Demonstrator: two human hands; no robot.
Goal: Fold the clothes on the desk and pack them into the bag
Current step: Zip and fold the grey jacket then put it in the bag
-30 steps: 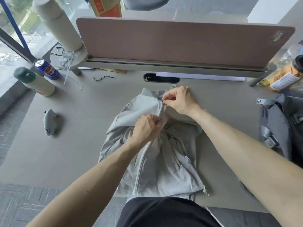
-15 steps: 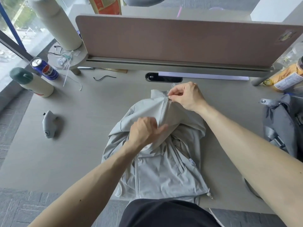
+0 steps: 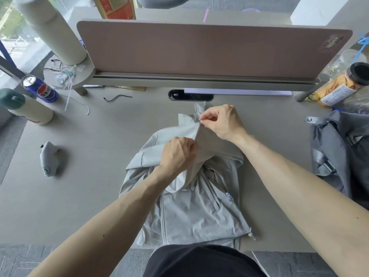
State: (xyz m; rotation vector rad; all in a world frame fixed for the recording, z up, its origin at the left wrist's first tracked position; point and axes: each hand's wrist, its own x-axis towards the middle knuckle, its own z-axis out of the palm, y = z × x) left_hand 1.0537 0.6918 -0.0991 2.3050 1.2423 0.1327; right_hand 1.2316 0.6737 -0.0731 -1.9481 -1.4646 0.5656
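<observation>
A light grey jacket [image 3: 191,204] lies in the middle of the tabletop [image 3: 95,176], its hem toward the person. The right hand [image 3: 221,121] pinches the zipper at the collar, fingers clamped on it, while the left hand [image 3: 177,153] grips the fabric just below. A grey bag [image 3: 339,148] sits at the right edge.

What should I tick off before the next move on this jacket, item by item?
1. The right hand pinches the zip pull at the collar: ok.
2. The left hand grips the jacket front lower down: ok.
3. Zip closed right to the top: cannot tell, the fingers hide it.
4. Jacket lying flat for folding: not ok, its upper part is lifted and bunched.
5. The bag is at the right of the desk, beside the jacket: ok.
6. Bag open: cannot tell.
</observation>
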